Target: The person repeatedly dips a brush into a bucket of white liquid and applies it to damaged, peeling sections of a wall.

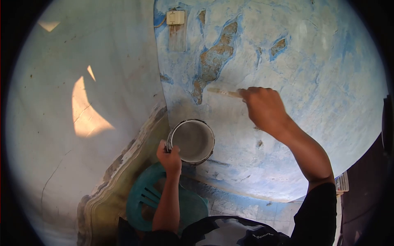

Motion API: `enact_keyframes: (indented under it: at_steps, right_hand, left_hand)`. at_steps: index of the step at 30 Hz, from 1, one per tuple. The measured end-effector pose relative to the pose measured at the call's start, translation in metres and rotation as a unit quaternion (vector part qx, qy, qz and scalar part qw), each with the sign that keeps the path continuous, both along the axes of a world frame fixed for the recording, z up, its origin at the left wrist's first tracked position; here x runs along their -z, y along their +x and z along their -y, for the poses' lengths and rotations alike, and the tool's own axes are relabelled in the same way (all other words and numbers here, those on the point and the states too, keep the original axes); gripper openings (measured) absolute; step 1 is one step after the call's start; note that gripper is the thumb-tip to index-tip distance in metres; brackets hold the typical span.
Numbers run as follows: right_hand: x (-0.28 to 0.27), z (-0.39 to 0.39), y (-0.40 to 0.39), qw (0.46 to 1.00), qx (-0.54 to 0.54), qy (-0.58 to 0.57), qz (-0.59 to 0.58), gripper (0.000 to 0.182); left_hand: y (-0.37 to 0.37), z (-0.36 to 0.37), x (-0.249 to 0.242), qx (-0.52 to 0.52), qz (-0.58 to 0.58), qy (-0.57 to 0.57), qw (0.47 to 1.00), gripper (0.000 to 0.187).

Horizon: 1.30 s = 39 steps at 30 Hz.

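My right hand [264, 107] is closed round the end of a pale, flat, stick-like tool [223, 92]. The tool points left, and its far end is by the lower part of a bare brown patch [213, 61] on the flaking blue-white wall [320, 94]. Lower and to the left, my left hand [169, 158] grips the rim of a round bucket [193, 141], with the thumb over the edge. The bucket's inside looks greyish-white; how much it holds is hard to tell. Whether the tool touches the wall cannot be made out.
A green plastic chair [141, 201] stands below the bucket, by my left forearm. A light switch [175, 17] is on the wall at the top. The grey wall [53, 102] meets the blue one at a corner. Floor tiles [242, 210] show below.
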State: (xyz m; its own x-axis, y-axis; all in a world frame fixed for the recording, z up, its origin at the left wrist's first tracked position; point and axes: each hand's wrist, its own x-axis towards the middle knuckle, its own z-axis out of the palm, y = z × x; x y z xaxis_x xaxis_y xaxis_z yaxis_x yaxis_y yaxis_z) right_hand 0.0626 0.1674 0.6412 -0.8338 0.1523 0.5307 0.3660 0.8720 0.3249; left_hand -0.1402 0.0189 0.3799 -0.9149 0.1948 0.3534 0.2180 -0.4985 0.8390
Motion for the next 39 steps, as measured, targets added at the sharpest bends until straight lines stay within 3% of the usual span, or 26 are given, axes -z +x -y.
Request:
enact_keyframes:
  at_steps: [2, 5, 10, 13, 16, 25, 29, 37, 39]
  right_hand:
    - [-0.014, 0.011, 0.013, 0.999, -0.018, -0.025, -0.020, 0.030]
    - [-0.024, 0.021, 0.029, 0.983, -0.085, -0.163, -0.001, 0.023]
    - [-0.006, 0.021, 0.039, 0.970, -0.140, -0.179, 0.085, 0.024]
    - [0.003, 0.025, 0.043, 0.967, -0.144, -0.160, 0.138, 0.025]
    - [0.013, 0.029, 0.053, 0.974, -0.123, -0.133, 0.139, 0.026]
    - [0.056, 0.022, 0.093, 0.973, -0.196, -0.044, 0.113, 0.021]
    - [0.084, 0.003, 0.094, 0.975, -0.201, -0.036, 0.082, 0.019]
    - [0.114, -0.014, 0.102, 0.970, -0.236, -0.027, 0.046, 0.017]
    - [0.113, -0.013, 0.107, 0.972, -0.217, -0.036, 0.082, 0.021]
  left_hand:
    - [-0.002, 0.004, -0.004, 0.001, -0.033, 0.002, 0.999, 0.023]
    - [0.003, 0.011, -0.020, 0.016, -0.070, 0.012, 0.997, 0.018]
    - [0.024, 0.015, -0.041, 0.014, -0.108, -0.004, 0.994, 0.018]
    - [0.032, 0.011, -0.042, -0.010, -0.142, -0.007, 0.990, 0.019]
    - [0.044, 0.007, -0.049, -0.034, -0.155, -0.011, 0.987, 0.019]
    - [0.086, -0.009, -0.064, -0.102, -0.186, -0.086, 0.973, 0.018]
    - [0.108, -0.013, -0.063, -0.112, -0.190, -0.106, 0.970, 0.017]
    - [0.159, -0.011, -0.074, -0.141, -0.313, -0.132, 0.930, 0.009]
    - [0.168, -0.014, -0.076, -0.145, -0.314, -0.122, 0.930, 0.011]
